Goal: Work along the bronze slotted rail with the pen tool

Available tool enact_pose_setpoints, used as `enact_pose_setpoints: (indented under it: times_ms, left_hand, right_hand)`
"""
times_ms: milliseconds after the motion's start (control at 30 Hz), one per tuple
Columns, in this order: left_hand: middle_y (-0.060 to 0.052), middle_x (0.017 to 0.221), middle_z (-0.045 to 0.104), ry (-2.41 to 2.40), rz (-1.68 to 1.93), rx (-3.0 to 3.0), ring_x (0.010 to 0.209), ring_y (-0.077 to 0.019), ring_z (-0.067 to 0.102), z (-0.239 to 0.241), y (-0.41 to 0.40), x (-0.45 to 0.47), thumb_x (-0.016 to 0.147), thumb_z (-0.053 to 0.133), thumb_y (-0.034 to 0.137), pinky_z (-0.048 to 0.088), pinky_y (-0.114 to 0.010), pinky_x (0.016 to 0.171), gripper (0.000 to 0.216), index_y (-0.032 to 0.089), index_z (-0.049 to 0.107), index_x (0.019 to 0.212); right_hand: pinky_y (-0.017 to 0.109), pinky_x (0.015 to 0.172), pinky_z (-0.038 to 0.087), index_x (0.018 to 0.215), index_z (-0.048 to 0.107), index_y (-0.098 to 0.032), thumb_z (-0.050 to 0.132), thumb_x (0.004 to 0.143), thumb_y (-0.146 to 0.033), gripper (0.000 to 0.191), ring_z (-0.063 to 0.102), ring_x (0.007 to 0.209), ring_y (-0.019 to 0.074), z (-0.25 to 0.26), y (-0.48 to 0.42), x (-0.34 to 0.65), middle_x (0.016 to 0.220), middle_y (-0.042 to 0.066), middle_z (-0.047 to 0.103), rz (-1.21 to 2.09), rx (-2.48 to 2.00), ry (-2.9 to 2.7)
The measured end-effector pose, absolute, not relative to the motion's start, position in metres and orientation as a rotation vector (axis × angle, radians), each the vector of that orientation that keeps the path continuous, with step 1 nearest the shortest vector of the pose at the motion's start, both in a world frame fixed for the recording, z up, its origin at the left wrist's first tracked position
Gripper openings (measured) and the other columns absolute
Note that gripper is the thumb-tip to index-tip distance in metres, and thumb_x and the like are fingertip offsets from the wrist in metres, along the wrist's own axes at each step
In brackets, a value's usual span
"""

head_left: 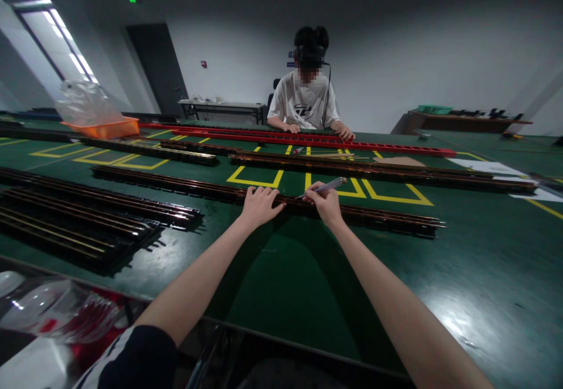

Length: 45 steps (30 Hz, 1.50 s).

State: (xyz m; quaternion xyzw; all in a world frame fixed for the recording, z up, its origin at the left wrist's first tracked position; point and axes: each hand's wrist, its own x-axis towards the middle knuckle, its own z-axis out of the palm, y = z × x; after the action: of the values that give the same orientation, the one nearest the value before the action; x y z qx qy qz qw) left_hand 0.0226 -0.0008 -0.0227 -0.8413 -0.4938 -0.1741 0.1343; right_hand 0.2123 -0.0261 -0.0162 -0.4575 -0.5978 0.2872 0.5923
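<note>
A long dark brown strip [382,217] with copper-coloured edges lies across the green table [461,271] in front of me. My left hand [259,204] rests on it with the fingers stretched flat over its top. My right hand [324,201] sits just to the right on the same strip, closed round a silver pen [328,186] whose tip points left and down at the strip.
More long dark strips lie stacked at the left [88,219] and in rows further back [373,172]. A red rail [308,139] runs before a seated person [305,101] across the table. An orange tray [105,127] stands far left. Yellow floor-style markings [396,198] cross the table.
</note>
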Motion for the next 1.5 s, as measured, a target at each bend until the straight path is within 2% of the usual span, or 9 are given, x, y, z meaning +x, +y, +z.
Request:
enact_pose_setpoints:
  times_ms: [567, 800, 1500]
  left_hand:
    - [-0.010, 0.107, 0.067, -1.427, -0.562, -2.428, 0.102, -0.0289, 0.056, -0.0251, -0.0009, 0.0228, 0.088, 0.043, 0.046, 0.031, -0.049, 0.096, 0.036, 0.021, 0.062, 0.107]
    - [-0.010, 0.110, 0.065, -1.438, -0.567, -2.433, 0.103, -0.0277, 0.057, -0.0261, 0.0019, 0.0173, 0.087, 0.043, 0.038, 0.032, -0.049, 0.097, 0.033, 0.020, 0.061, 0.109]
    - [-0.009, 0.115, 0.065, -1.359, -0.563, -2.459, 0.107, -0.0250, 0.055, -0.0264, 0.0023, 0.0188, 0.086, 0.039, 0.017, 0.033, -0.047, 0.096, 0.035, 0.020, 0.060, 0.114]
  right_hand:
    - [0.032, 0.063, 0.052, 0.064, 0.059, -0.020, 0.058, 0.071, -0.029, 0.012, 0.064, 0.060, 0.0190, -0.0152, -0.0292, 0.2113, 0.060, 0.001, 0.065, 0.574, -1.096, -1.432]
    - [0.036, 0.065, 0.053, 0.066, 0.059, -0.020, 0.059, 0.072, -0.032, 0.014, 0.065, 0.065, 0.0213, -0.0120, -0.0322, 0.2099, 0.063, 0.004, 0.066, 0.595, -1.084, -1.463]
    - [0.033, 0.062, 0.051, 0.065, 0.060, -0.019, 0.056, 0.072, -0.026, 0.011, 0.063, 0.062, 0.0202, -0.0132, -0.0319, 0.2094, 0.062, 0.004, 0.064, 0.547, -1.114, -1.525]
